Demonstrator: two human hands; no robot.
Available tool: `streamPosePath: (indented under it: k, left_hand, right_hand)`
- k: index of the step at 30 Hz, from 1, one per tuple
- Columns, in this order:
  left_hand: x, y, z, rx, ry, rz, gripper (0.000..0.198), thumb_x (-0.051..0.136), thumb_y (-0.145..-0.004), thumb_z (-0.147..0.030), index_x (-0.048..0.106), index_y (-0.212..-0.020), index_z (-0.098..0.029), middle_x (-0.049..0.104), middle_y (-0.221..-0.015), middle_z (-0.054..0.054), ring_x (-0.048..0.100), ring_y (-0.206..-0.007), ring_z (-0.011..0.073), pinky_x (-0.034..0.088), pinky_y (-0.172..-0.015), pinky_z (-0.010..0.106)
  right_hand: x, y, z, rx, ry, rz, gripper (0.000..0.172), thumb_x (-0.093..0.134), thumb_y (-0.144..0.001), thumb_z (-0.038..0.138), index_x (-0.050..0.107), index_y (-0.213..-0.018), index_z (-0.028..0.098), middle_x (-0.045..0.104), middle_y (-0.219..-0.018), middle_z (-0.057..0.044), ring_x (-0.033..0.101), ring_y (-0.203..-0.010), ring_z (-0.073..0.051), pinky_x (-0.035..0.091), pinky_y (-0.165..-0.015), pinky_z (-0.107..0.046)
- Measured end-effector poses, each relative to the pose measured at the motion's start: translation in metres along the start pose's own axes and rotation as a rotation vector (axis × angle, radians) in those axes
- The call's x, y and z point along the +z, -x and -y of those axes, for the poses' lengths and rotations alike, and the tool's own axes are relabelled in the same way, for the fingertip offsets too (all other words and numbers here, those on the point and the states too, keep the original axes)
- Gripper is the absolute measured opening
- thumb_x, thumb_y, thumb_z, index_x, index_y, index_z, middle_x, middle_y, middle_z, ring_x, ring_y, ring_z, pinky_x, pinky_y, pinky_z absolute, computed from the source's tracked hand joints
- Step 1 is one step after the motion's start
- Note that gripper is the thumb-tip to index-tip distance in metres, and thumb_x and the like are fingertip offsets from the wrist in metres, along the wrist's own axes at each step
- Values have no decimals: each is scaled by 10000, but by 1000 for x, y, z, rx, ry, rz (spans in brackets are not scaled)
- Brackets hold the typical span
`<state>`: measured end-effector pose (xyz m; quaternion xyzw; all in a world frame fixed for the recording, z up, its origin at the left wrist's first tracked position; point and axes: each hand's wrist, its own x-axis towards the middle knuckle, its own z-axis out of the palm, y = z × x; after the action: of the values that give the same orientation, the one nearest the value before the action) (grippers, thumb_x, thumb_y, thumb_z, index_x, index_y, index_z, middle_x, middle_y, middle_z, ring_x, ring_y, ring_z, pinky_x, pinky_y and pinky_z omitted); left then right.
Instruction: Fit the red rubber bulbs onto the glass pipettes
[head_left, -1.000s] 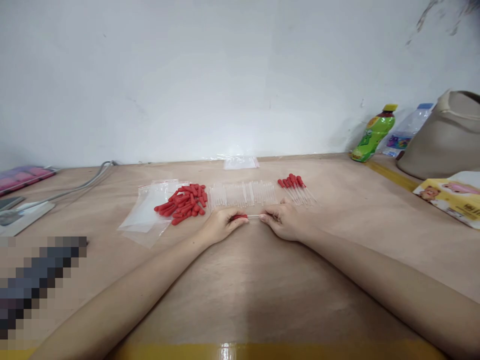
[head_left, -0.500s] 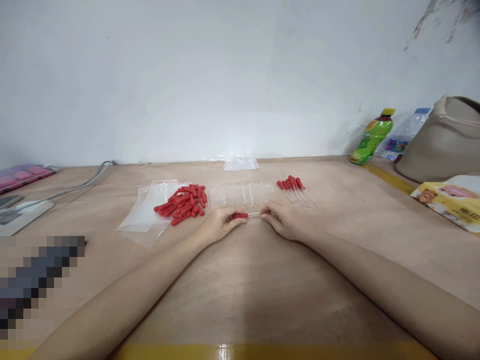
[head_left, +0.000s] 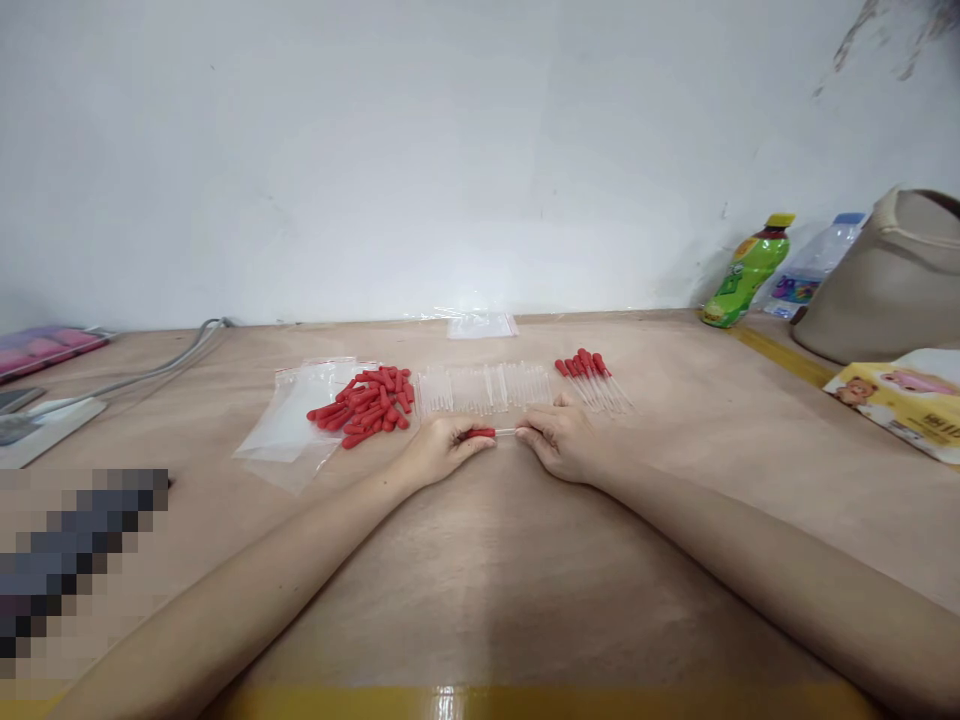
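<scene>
My left hand [head_left: 444, 449] pinches a red rubber bulb [head_left: 481, 433] just above the wooden table [head_left: 487, 560]. My right hand [head_left: 559, 441] pinches the clear glass tube [head_left: 505, 432] that runs into that bulb. The two hands face each other, a few centimetres apart. Behind them lies a row of clear glass tubes [head_left: 484, 388]. A heap of loose red bulbs [head_left: 365, 404] sits to the left of it. Several finished droppers with red bulbs [head_left: 592, 378] lie to the right, just beyond my right hand.
Clear plastic bags [head_left: 292, 425] lie under and left of the bulb heap, another [head_left: 480, 324] by the wall. A green bottle [head_left: 746, 270], a water bottle [head_left: 814, 262], a beige bag [head_left: 892, 280] and a tissue pack [head_left: 904, 395] stand at the right. Cables [head_left: 150, 375] run at the left.
My hands have closed in a little, so less of the glass tube shows between them. Nothing else on the table has moved.
</scene>
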<state>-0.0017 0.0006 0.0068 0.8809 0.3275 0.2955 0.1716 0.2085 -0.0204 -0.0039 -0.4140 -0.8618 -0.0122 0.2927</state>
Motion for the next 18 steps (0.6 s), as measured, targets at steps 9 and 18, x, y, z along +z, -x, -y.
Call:
streamPosePath:
  k: [9, 18]
  left_hand:
    - [1, -1, 2, -8, 2, -20, 174, 538, -797, -286, 650, -873, -175, 683, -808, 18, 612, -711, 128, 466, -638, 223]
    - [0, -3, 7, 89, -152, -196, 272, 549, -788, -317, 588, -1005, -157, 634, -902, 69, 577, -834, 171, 469, -754, 309]
  right_hand:
    - [3, -5, 3, 77, 39, 123, 312, 324, -890, 276, 516, -670, 165, 571, -636, -5, 469, -593, -114, 261, -677, -271]
    - [-23, -11, -4, 52, 190, 52, 243, 418, -847, 258, 637, -793, 169, 600, -844, -74, 481, -832, -186, 297, -740, -305]
